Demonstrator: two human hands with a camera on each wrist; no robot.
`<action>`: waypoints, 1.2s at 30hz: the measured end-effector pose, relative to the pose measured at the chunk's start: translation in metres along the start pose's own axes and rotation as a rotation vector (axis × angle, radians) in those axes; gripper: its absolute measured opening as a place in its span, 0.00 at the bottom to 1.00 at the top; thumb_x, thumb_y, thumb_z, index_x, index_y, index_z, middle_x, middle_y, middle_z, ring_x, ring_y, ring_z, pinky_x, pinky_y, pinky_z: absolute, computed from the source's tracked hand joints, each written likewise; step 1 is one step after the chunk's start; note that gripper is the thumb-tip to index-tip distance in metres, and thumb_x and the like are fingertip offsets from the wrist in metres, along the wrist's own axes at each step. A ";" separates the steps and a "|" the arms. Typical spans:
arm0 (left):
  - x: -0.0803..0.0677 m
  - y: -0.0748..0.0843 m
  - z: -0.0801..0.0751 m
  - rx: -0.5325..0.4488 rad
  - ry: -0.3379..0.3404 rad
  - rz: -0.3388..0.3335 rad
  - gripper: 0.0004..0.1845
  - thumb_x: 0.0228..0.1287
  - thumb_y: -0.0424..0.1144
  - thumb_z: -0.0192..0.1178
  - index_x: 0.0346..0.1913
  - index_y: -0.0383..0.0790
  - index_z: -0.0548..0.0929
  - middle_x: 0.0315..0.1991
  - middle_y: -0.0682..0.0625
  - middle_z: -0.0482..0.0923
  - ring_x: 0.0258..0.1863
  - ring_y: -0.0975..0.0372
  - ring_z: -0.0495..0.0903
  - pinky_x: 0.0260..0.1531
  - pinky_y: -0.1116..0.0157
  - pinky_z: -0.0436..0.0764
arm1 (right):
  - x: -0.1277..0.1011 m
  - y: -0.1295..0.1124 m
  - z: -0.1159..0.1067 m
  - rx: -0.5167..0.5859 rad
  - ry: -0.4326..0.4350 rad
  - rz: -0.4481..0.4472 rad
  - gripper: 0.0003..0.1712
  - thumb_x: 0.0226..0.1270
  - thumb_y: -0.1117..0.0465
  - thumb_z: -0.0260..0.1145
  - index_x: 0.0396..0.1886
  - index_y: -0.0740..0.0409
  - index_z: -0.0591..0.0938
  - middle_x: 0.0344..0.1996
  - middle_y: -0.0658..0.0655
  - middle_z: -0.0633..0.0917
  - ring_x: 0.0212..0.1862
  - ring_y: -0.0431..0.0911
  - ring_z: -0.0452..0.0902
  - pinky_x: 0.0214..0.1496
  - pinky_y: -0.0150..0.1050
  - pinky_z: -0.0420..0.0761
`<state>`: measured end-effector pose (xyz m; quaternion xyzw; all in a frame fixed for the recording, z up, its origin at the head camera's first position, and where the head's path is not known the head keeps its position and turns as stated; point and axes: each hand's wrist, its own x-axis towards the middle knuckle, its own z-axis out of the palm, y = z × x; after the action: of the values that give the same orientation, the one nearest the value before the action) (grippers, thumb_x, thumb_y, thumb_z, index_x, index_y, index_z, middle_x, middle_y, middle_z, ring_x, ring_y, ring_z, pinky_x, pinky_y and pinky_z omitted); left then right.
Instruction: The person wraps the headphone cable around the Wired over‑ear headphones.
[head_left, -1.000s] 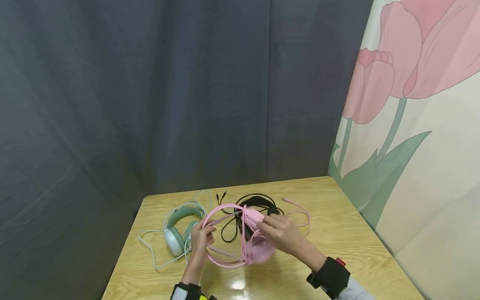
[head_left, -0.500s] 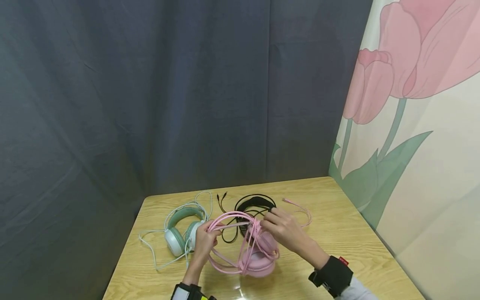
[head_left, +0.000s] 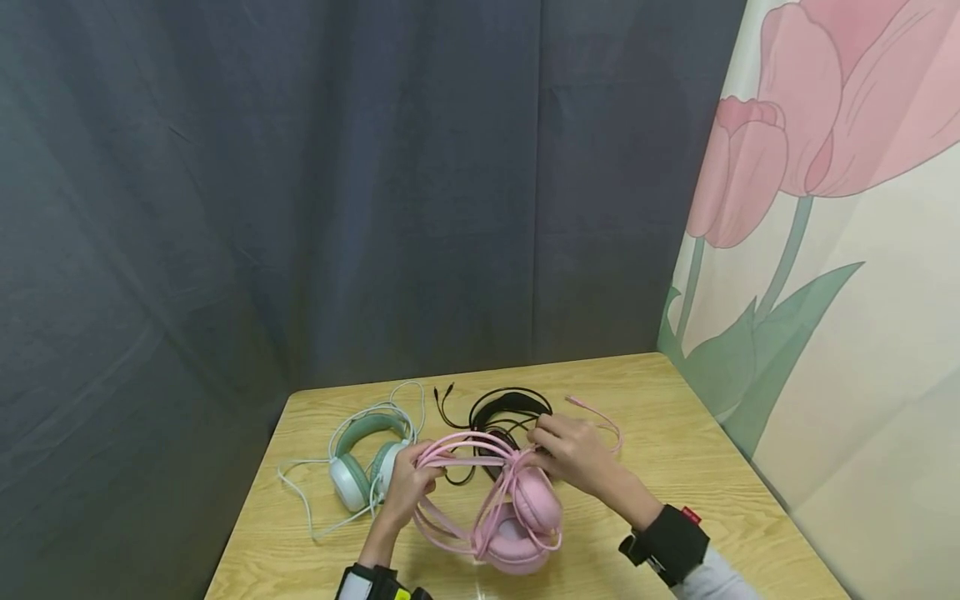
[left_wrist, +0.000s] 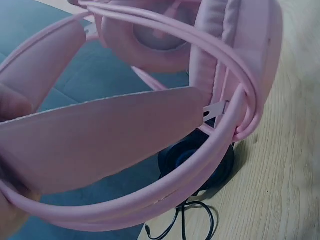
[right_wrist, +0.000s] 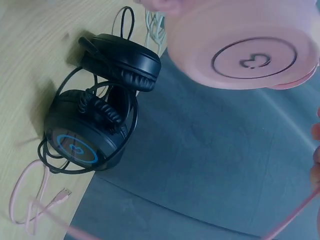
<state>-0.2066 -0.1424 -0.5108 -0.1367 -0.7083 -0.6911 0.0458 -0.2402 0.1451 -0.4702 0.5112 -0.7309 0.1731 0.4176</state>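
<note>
My left hand (head_left: pixel 408 485) grips the headband of a pair of pink headphones (head_left: pixel 538 502), holding them over the table with the ear cups to the right. Pink cable wraps around the frame near the cups, and the padded inner band (left_wrist: pixel 110 135) fills much of the left wrist view. At the upper ear cup, my right hand (head_left: pixel 576 454) pinches the pink cable (right_wrist: pixel 299 209); its fingers (right_wrist: pixel 316 155) show only at the right edge of the right wrist view. The cable's USB plug (right_wrist: pixel 62 195) lies on the table.
Black headphones (right_wrist: pixel 80 132) with a coiled black cable lie behind the pink pair. White and green headphones (head_left: pixel 349 483) lie at the left, their pale cable (head_left: pixel 303 500) spread around them. A dark curtain (head_left: pixel 420 208) hangs behind the wooden table (head_left: pixel 675 467).
The pink headphones have tilted, their ear cups shifting toward the table's front and slightly right. My right hand has moved slightly from the ear cup, drawing on the cable. The left hand keeps its grip.
</note>
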 end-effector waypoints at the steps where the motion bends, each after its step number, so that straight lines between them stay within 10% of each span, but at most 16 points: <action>1: 0.000 0.000 -0.001 -0.014 -0.017 0.008 0.12 0.49 0.18 0.54 0.38 0.23 0.83 0.18 0.53 0.69 0.12 0.69 0.60 0.14 0.74 0.62 | 0.000 0.000 -0.001 0.005 -0.002 0.002 0.16 0.70 0.49 0.63 0.29 0.56 0.82 0.27 0.48 0.76 0.24 0.38 0.70 0.24 0.25 0.72; 9: 0.000 -0.002 -0.006 -0.090 -0.082 0.015 0.12 0.51 0.20 0.53 0.38 0.20 0.81 0.18 0.52 0.66 0.13 0.69 0.59 0.14 0.74 0.62 | 0.002 0.000 0.000 0.069 -0.008 0.016 0.17 0.79 0.59 0.51 0.35 0.58 0.83 0.33 0.51 0.79 0.32 0.42 0.74 0.32 0.29 0.77; 18: -0.002 -0.005 -0.008 -0.081 -0.120 0.062 0.11 0.51 0.21 0.55 0.39 0.21 0.81 0.19 0.53 0.68 0.14 0.69 0.61 0.15 0.74 0.62 | 0.008 0.004 0.004 -0.010 0.069 0.040 0.16 0.73 0.51 0.62 0.30 0.57 0.84 0.26 0.48 0.80 0.22 0.38 0.72 0.21 0.28 0.72; 25: -0.004 -0.007 -0.015 -0.257 -0.074 0.110 0.13 0.52 0.20 0.53 0.40 0.12 0.75 0.19 0.54 0.70 0.14 0.70 0.58 0.13 0.72 0.57 | -0.002 0.011 0.001 0.033 0.014 0.142 0.20 0.80 0.55 0.49 0.39 0.58 0.86 0.35 0.50 0.82 0.35 0.43 0.80 0.36 0.41 0.82; 31: -0.006 -0.010 -0.028 -0.372 -0.081 0.141 0.15 0.55 0.18 0.49 0.38 0.30 0.84 0.20 0.54 0.71 0.14 0.70 0.58 0.13 0.69 0.52 | -0.016 0.015 -0.005 0.018 0.000 0.162 0.15 0.79 0.55 0.53 0.45 0.55 0.85 0.36 0.47 0.81 0.33 0.42 0.79 0.49 0.51 0.81; 36: -0.008 -0.010 -0.039 -0.441 -0.030 0.145 0.21 0.55 0.17 0.44 0.38 0.39 0.85 0.20 0.55 0.70 0.13 0.70 0.58 0.13 0.67 0.51 | -0.030 0.024 -0.015 0.018 0.063 0.131 0.19 0.81 0.58 0.48 0.45 0.60 0.85 0.39 0.53 0.83 0.44 0.55 0.85 0.40 0.47 0.84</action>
<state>-0.2061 -0.1819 -0.5209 -0.2042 -0.5291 -0.8219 0.0537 -0.2511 0.1832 -0.4813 0.4603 -0.7477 0.2225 0.4238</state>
